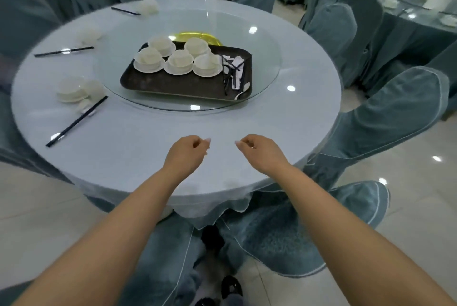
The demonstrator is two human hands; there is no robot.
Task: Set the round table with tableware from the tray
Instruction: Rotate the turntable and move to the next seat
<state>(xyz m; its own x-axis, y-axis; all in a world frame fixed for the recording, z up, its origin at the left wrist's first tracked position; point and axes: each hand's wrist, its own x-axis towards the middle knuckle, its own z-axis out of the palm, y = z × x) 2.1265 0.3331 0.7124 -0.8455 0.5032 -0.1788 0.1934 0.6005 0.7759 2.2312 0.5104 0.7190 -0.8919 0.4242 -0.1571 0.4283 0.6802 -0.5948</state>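
With both the left hand (188, 155) and right hand (257, 151) loosely curled and empty, reach to 12 o'clock and lift one bowl set (207, 65) squarely from the tray (153, 80).

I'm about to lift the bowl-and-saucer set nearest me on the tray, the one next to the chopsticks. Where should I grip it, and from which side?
Probably grip the saucer rim of the nearest set, not the bowl, which merely sits stacked on it. Come from the near side with the right hand: open tray lies in front of it, while chopsticks crowd its right and another set its left.
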